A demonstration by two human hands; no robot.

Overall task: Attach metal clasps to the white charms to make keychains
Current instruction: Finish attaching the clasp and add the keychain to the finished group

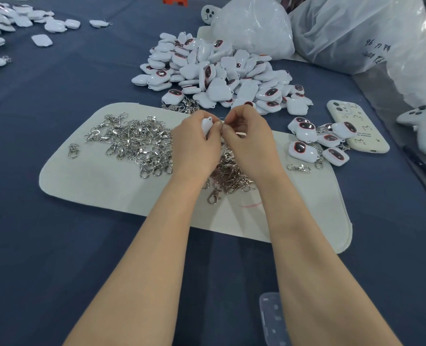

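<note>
Joining step, by the look of it: left hand (194, 143) grips one charm (206, 124), fingers (213, 129) curled round it, held above the far part of the mat (107, 196). Right hand (247, 136) meets it fingertip to fingertip, pinching something small and metallic at the charm's top edge. Reads as a clasp (222, 119) ring, but it's mostly hidden, so I can't confirm it's through the charm's loop.

Layout: clasps (132, 143) heaped on the mat left of the hands, more between the wrists. Charm pile (219, 71) on the blue surface (57, 245) just beyond the mat. Finished keychains (314, 143) to the right, one lying on a phone (366, 143).

Risks, my read:
- Ring slips from the pinch before it closes on the loop. Tiny part, fingertip-only grip. If dropped, it lands in the heap below among identical ones.
- Ring left partly open, so the charm falls off later. Can't be checked from this view; fingers cover the joint.
- Heap looks tangled; picking the next clasp may drag several along and off the mat.
- Finished group sits just beside the charm pile; a nudge could mix done and undone parts.
- Forearms hang over the near clasps; pulling back low could sweep them.
</note>
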